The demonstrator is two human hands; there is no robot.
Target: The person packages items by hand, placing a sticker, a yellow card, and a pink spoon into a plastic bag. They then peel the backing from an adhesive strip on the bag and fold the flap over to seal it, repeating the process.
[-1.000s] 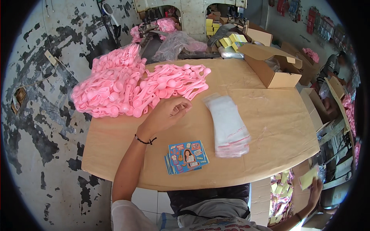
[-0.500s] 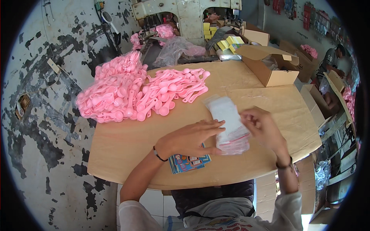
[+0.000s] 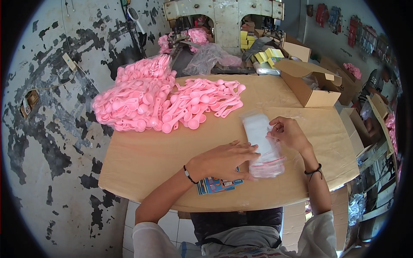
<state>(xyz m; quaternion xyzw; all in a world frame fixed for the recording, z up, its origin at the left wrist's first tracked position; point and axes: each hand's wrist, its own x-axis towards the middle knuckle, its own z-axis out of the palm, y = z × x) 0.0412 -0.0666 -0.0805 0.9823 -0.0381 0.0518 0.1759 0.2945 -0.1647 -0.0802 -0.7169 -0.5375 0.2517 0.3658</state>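
Note:
A stack of clear zip-lock plastic bags (image 3: 257, 130) with red closure lines lies on the brown-covered table before me. My left hand (image 3: 226, 161) rests with its fingers stretched over the stack's left side. At the right edge of the stack, my right hand (image 3: 287, 133) has its thumb and fingers pinched on the edge of a bag. Partly hidden beneath my left hand are several blue printed cards (image 3: 211, 185). Farther left lies a loose heap of pink measuring spoons (image 3: 202, 103), beside a big clear bag (image 3: 133, 101) packed with more of them.
An open cardboard box (image 3: 320, 98) stands at the table's far right corner. Behind the table are a pale metal machine frame (image 3: 227, 32), crumpled clear plastic (image 3: 204, 58) and yellow boxes (image 3: 269, 56). A peeling wall (image 3: 56, 142) rises on the left. Another person (image 3: 374, 84) sits at far right.
The whole view has shifted slightly, moving the scene rightward. My right hand's fingers have moved up along the right edge of the bag stack. My left hand stays resting on the stack.

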